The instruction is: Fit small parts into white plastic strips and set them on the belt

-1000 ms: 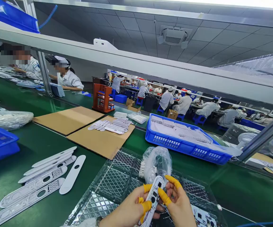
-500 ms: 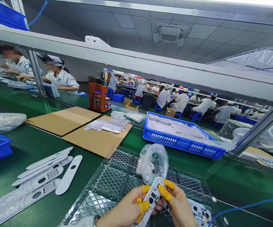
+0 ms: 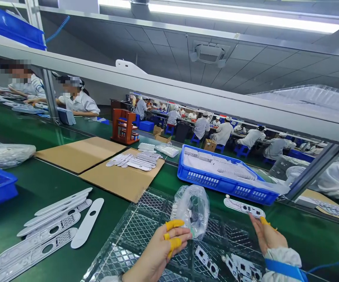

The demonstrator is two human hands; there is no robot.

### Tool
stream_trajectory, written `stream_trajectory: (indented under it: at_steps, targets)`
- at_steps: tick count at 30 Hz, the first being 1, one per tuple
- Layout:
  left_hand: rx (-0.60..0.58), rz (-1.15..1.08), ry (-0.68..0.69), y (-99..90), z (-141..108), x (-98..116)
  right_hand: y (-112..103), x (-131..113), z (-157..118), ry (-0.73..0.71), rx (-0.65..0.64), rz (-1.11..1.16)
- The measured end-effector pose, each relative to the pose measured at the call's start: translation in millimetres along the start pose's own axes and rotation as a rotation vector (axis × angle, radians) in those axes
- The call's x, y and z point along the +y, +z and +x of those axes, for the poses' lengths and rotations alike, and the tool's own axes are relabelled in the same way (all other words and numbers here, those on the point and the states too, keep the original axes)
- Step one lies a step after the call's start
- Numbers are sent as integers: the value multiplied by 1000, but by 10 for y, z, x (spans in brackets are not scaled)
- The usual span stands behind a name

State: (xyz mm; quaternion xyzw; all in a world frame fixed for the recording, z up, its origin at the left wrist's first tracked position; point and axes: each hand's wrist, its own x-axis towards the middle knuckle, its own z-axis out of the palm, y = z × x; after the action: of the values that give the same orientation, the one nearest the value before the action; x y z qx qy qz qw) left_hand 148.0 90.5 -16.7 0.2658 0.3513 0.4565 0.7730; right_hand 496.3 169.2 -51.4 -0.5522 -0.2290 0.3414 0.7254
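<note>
Plastic bag, left hand curled against it, grip unclear, right hand open near white panel

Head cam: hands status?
Left hand empty, beside clear plastic bag. Right hand empty, just short of white perforated panel. White pieces on clear mat below.

this is a factory floor, a large electronics-style assembly hall. a long table with a green belt surface runs past, carrying a blue plastic crate, flat brown cardboard sheets and batches of white perforated plastic strips. beyond it, rows of workers in white coats and caps sit on blue plastic stools along further tables, repeating the same line layout, under a grey tiled ceiling fitted with a white square air-conditioning unit.
</note>
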Motion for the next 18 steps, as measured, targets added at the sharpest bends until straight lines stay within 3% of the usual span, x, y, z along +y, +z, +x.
stream_trajectory:
  at_steps: [3,6,9,12,14,18]
  targets:
    - [-23,-70,-41,-18,0,41,208,74,-179,59,-28,-33]
    - [-18,11,5,-110,58,99,460,287,-625,58,-218,-147]
    - [176,525,308,-307,150,182,626,561,-1064,-9,-424,-401]
    - [374,1126,557,-548,228,243,664,798,-1308,-154,-461,-571]
    - [380,1320,588,-672,261,241,644,895,-1367,-254,-461,-634]
    - [272,1533,579,-807,324,177,589,939,-1383,-411,-540,-806]
